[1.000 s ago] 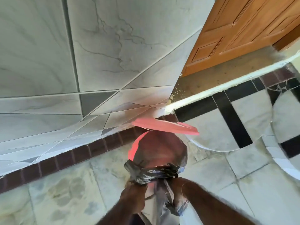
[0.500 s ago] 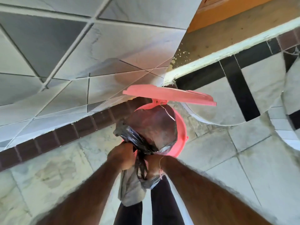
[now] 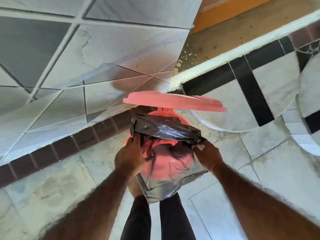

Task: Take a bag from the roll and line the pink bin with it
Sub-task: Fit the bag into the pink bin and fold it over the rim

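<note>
The pink bin [image 3: 183, 120] stands on the floor in the wall corner, its pink lid [image 3: 173, 100] tipped up behind it. A thin black bag [image 3: 166, 127] is spread over the bin's mouth, folded over the far rim and draped down the near side, pink showing through it. My left hand [image 3: 129, 156] grips the bag's edge at the left of the rim. My right hand [image 3: 207, 155] grips the bag's edge at the right. The roll is not in view.
Grey tiled wall [image 3: 86, 58] with a brown tile skirting [image 3: 52, 149] runs behind and left of the bin. A low black-and-white tiled ledge [image 3: 251, 75] lies to the right, with a wooden door [image 3: 225, 13] beyond. My dark trouser legs [image 3: 155, 219] are below the bin.
My hands have moved apart from the middle to the two sides of the rim, pulling the bag's mouth wide open over the bin. The view has tilted down and closer.
</note>
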### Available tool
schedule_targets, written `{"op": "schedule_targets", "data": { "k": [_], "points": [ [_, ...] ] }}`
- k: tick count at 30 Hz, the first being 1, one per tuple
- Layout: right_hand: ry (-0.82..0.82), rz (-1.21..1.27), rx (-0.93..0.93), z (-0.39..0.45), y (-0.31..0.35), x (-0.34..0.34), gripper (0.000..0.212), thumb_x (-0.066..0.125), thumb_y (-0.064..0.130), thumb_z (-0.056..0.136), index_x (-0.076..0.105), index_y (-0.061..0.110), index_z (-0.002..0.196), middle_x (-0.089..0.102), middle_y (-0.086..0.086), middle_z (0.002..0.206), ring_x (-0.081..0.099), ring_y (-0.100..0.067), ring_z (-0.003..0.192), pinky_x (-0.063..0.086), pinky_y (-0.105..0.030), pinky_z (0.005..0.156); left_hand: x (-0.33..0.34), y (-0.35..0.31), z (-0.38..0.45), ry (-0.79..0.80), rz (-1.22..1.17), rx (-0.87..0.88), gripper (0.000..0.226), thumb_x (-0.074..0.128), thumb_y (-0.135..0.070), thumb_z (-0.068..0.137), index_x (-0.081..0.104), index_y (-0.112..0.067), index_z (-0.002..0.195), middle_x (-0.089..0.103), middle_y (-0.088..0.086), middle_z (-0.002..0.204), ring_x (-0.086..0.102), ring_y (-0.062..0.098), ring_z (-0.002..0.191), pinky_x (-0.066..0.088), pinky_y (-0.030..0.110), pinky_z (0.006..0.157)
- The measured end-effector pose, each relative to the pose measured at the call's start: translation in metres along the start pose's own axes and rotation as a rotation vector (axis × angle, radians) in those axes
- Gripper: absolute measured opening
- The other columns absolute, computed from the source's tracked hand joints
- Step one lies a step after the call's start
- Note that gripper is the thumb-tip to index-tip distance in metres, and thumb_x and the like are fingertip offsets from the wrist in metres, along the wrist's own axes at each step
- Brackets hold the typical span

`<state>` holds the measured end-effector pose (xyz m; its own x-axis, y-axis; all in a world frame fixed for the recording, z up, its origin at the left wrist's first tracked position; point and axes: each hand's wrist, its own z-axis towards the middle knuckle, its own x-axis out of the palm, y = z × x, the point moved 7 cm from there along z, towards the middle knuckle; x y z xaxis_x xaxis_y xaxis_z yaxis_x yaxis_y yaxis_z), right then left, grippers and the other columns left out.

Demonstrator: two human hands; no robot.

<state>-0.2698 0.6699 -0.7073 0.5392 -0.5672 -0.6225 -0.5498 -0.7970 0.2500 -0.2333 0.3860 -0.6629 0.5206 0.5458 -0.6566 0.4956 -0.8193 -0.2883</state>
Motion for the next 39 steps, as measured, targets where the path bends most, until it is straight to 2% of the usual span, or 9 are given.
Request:
{"op": "schedule_targets", "data": {
  "k": [5,8,13,19,23,27,31,36,39],
  "points": [
    [-0.166,-0.129,-0.116,-0.003,0.023,0.000,0.048,0.056,0.024,0.089,0.036,0.019,0.133,0.062,-0.024,0.114,0.060,-0.046,0.103,0.049,-0.046,0.081,-0.006,0.038,0.004,-0.095,-0.047,-0.078,0.092,0.065,-0.016,0.075,0.012,-0.035,0.147,0.050,0.014,0.126,0.060,0.043,0.105,0.051,0.048,0.080],
    [-0.167,-0.199,-0.143,0.001,0.020,0.002,0.063,0.064,0.018,0.082,0.030,0.024,0.135,0.055,-0.020,0.116,0.057,-0.046,0.107,0.050,-0.050,0.083,-0.002,0.061,0.010,-0.119,-0.049,-0.086,0.100,0.059,-0.003,0.076,0.001,-0.040,0.148,0.050,0.014,0.126,0.059,0.040,0.106,0.052,0.049,0.081],
    [-0.137,-0.352,-0.115,-0.003,-0.012,0.007,0.086,0.080,0.019,0.066,0.028,0.024,0.134,0.053,-0.016,0.111,0.056,-0.043,0.104,0.052,-0.049,0.081,0.026,0.077,0.009,-0.152,-0.128,-0.058,0.096,0.059,-0.003,0.080,0.001,-0.042,0.146,0.051,0.014,0.124,0.059,0.039,0.106,0.052,0.051,0.083],
    [-0.135,-0.388,-0.035,-0.002,-0.052,0.019,0.083,0.085,0.021,0.061,0.034,0.022,0.126,0.049,-0.012,0.112,0.054,-0.041,0.105,0.052,-0.048,0.078,0.066,0.100,-0.001,-0.172,-0.133,-0.128,0.066,0.062,-0.005,0.079,0.031,-0.023,0.134,0.047,0.009,0.134,0.059,0.040,0.110,0.054,0.050,0.082],
    [-0.149,-0.389,-0.040,0.012,-0.062,0.033,0.082,0.087,0.025,0.058,0.035,0.023,0.122,0.046,-0.011,0.115,0.053,-0.040,0.106,0.053,-0.048,0.078,0.079,0.110,0.008,-0.183,-0.177,-0.181,0.051,0.070,-0.019,0.081,0.050,-0.014,0.128,0.051,0.010,0.125,0.061,0.038,0.104,0.053,0.046,0.081],
    [-0.215,-0.334,-0.033,0.028,-0.063,0.036,0.078,0.086,0.029,0.061,0.039,0.021,0.122,0.046,-0.010,0.119,0.051,-0.038,0.111,0.052,-0.048,0.079,0.084,0.113,0.022,-0.157,-0.206,-0.218,0.057,0.075,-0.036,0.074,0.051,-0.024,0.125,0.047,0.004,0.122,0.061,0.036,0.101,0.052,0.043,0.076],
    [-0.285,-0.226,-0.084,0.041,-0.047,0.020,0.065,0.083,0.030,0.066,0.044,0.021,0.118,0.049,-0.011,0.121,0.056,-0.039,0.106,0.052,-0.047,0.077,0.065,0.101,0.038,-0.190,-0.201,-0.124,0.063,0.078,-0.034,0.070,0.046,-0.035,0.124,0.045,0.001,0.123,0.060,0.034,0.099,0.052,0.044,0.077],
    [-0.093,-0.126,-0.287,0.066,-0.022,0.004,0.063,0.077,0.016,0.068,0.052,0.014,0.126,0.066,-0.013,0.104,0.063,-0.033,0.092,0.043,-0.023,0.076,0.034,0.096,0.062,-0.140,-0.127,-0.027,0.077,0.080,-0.021,0.067,0.043,-0.028,0.134,0.045,0.008,0.133,0.059,0.039,0.107,0.051,0.046,0.083],
    [-0.055,-0.029,-0.291,0.073,0.001,-0.012,0.049,0.066,0.032,0.070,0.067,0.014,0.115,0.069,0.000,0.094,0.062,-0.018,0.087,0.037,-0.005,0.068,0.023,0.094,0.088,-0.003,-0.054,0.047,0.081,0.075,-0.012,0.062,0.046,-0.020,0.136,0.049,0.015,0.128,0.055,0.038,0.114,0.049,0.041,0.093]
  ]
}}
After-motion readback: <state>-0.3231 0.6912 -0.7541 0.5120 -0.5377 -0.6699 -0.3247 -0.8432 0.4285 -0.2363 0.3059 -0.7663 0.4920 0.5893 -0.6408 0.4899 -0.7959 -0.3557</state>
